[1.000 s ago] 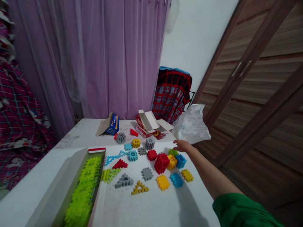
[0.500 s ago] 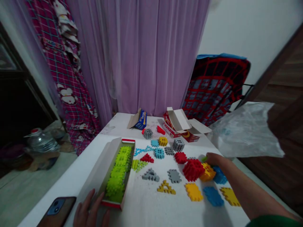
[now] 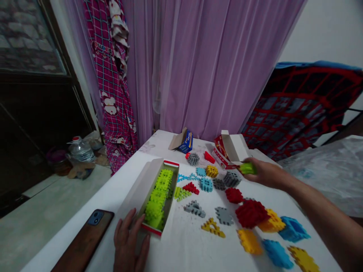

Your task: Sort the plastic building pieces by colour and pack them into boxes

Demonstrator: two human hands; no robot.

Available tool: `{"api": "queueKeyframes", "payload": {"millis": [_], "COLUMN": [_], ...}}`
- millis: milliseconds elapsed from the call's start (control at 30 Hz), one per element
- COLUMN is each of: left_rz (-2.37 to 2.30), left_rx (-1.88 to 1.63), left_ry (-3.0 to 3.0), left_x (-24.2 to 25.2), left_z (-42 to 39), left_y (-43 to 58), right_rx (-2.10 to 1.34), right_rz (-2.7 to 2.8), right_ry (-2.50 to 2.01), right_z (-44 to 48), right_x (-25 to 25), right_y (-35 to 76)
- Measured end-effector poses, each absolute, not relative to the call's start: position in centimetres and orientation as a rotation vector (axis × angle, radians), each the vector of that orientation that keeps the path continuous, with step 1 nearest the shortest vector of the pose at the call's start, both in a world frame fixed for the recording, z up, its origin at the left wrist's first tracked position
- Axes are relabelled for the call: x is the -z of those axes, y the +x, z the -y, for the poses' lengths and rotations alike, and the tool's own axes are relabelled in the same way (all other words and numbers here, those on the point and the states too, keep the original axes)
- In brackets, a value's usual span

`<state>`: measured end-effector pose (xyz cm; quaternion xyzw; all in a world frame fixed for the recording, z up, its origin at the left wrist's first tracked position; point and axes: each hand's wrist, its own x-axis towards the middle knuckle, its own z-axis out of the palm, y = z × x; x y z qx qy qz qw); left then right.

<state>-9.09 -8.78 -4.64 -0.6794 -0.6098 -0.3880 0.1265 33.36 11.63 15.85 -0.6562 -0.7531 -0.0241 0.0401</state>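
Note:
My left hand (image 3: pixel 130 241) rests with fingers apart at the near end of a long open box (image 3: pixel 171 163), its fingertips by the box's near left corner. A row of lime green toy blocks (image 3: pixel 159 196) lies in that box. My right hand (image 3: pixel 265 173) is closed round a lime green toy block (image 3: pixel 248 168), in front of the open red box (image 3: pixel 222 153) at the back. Nearer me on the right are stacks of red blocks (image 3: pixel 252 214), yellow blocks (image 3: pixel 272 221) and blue blocks (image 3: pixel 295 229).
Grey pieces (image 3: pixel 224 215), a yellow triangular piece (image 3: pixel 213 227) and light blue pieces (image 3: pixel 206 184) lie mid-table. A blue box (image 3: pixel 185 140) stands at the back. A phone (image 3: pixel 85 238) lies on the left. A clear plastic bag (image 3: pixel 331 177) is at the right.
My right hand has moved back from the red and yellow stacks toward the red box, with the green block in it. My left hand stays by the long box. The view has shifted.

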Motion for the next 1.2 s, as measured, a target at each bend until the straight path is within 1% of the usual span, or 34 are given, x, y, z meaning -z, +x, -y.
{"api": "queueKeyframes", "payload": {"millis": [33, 133, 233, 333, 467, 667, 833, 933, 1067, 1200], "left_rz": [1.786, 1.795, 1.788, 1.774, 1.79, 1.794, 1.802, 1.814, 1.841, 1.881], "left_rx": [1.135, 1.154, 1.212, 1.288, 1.28, 1.261, 1.288, 1.305, 1.311, 1.334], "left_ry": [-1.975, -1.969, -1.932, -1.851, -1.88, -1.895, -1.882, -1.857, -1.838, -1.837], "left_x": [4.6, 4.5, 4.7, 5.1, 5.1, 4.1, 3.6, 3.4, 3.3, 3.3], "left_z": [8.8, 8.9, 8.8, 8.6, 8.6, 9.0, 9.0, 9.0, 9.0, 9.2], "left_y": [-9.1, -8.9, -8.7, -8.6, -8.5, -8.4, -8.3, -8.1, -8.0, -8.0], "right_rx": [-0.04, -0.128, -0.205, -0.222, -0.178, -0.117, -0.211, -0.335, -0.458, -0.518], "right_rz": [2.454, 2.713, 2.951, 3.068, 3.164, 3.182, 3.094, 3.068, 3.115, 3.065], "right_ry": [-1.923, -1.553, -1.244, -1.199, -1.218, -1.272, -1.27, -1.241, -1.135, -1.107], "right_z": [-11.2, -9.4, -8.2, -8.0, -8.1, -8.1, -7.5, -6.0, -4.0, -4.0], "right_x": [-16.8, -17.6, -16.0, -13.9, -12.1, -11.4, -12.1, -12.7, -12.6, -12.4], "right_y": [29.9, 19.2, 11.0, 6.6, 4.7, 4.1, 5.1, 5.3, 4.7, 4.7]}}
